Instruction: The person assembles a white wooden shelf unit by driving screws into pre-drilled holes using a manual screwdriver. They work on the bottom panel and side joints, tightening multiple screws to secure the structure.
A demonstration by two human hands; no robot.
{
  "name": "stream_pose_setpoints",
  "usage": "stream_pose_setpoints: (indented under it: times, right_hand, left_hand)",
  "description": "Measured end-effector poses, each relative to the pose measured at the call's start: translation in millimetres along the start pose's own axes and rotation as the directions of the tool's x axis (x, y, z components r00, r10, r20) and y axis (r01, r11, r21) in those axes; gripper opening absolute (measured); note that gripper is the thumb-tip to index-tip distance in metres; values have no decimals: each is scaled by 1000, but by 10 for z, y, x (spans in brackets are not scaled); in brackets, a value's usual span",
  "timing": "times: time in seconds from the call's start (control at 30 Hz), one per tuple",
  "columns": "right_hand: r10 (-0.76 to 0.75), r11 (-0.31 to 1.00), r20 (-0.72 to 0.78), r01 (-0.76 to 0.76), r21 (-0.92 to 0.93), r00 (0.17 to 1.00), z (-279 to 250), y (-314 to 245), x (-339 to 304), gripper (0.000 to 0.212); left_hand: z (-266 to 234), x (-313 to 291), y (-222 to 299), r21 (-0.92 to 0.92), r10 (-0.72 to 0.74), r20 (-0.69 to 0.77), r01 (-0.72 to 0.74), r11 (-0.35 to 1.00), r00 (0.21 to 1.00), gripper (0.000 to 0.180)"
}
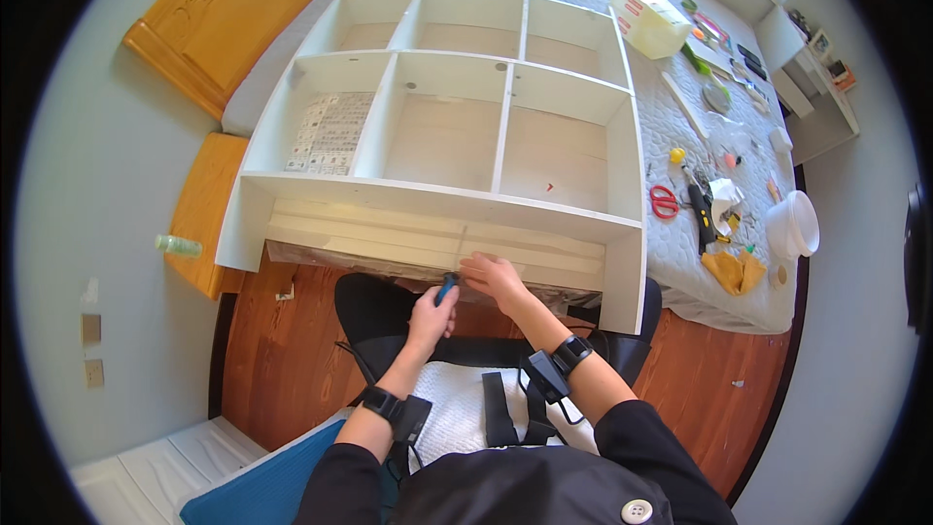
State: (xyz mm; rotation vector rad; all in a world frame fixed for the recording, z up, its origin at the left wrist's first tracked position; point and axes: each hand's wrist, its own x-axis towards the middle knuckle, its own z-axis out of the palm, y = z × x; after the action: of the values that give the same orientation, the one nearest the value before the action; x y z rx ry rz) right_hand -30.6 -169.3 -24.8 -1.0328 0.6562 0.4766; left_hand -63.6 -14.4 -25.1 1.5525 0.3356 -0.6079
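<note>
A white cube shelf (442, 191) lies on its back in front of me, its compartments facing up. My left hand (428, 321) is closed round the blue and black handle of a screwdriver (446, 289), just below the shelf's near edge. A thin grey shaft appears to run up from it over the pale base boards (389, 233). My right hand (494, 278) is beside the tool's front end, palm down, with its fingers stretched to the left near the shaft. Whether those fingertips touch the shaft is too small to tell.
The shelf rests on a quilted mattress (680, 272). On its right lie red-handled scissors (664, 202), a black and yellow glue gun (701, 219), a yellow cloth (734, 272) and a white bucket (792, 225). A green bottle (180, 246) lies on wood at left.
</note>
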Motion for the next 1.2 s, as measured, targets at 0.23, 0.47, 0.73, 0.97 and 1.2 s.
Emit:
stream_pose_setpoints:
  times: [0.23, 0.47, 0.73, 0.97, 1.2]
  right_hand:
    - [-66, 995, -84, 60, -78, 994, -25, 133, 367, 35]
    - [-70, 991, -131, 54, -121, 989, -127, 35, 483, 29]
    - [-55, 995, -173, 39, -94, 983, -58, 15, 487, 25]
    - [-42, 986, -267, -3, -166, 963, -158, 220, 761, 15]
    - [-116, 980, -351, 50, -193, 929, -185, 324, 852, 24]
  left_hand:
    - [248, 67, -116, -20, -18, 56, 19, 1000, 998, 29]
    - [387, 178, -142, -31, -33, 37, 34, 999, 999, 32]
    - [392, 202, -184, -55, 8, 35, -6, 998, 999, 31]
    - [416, 229, -269, -82, 47, 53, -42, 996, 997, 29]
    - [380, 358, -336, -399, -109, 297, 227, 888, 949, 32]
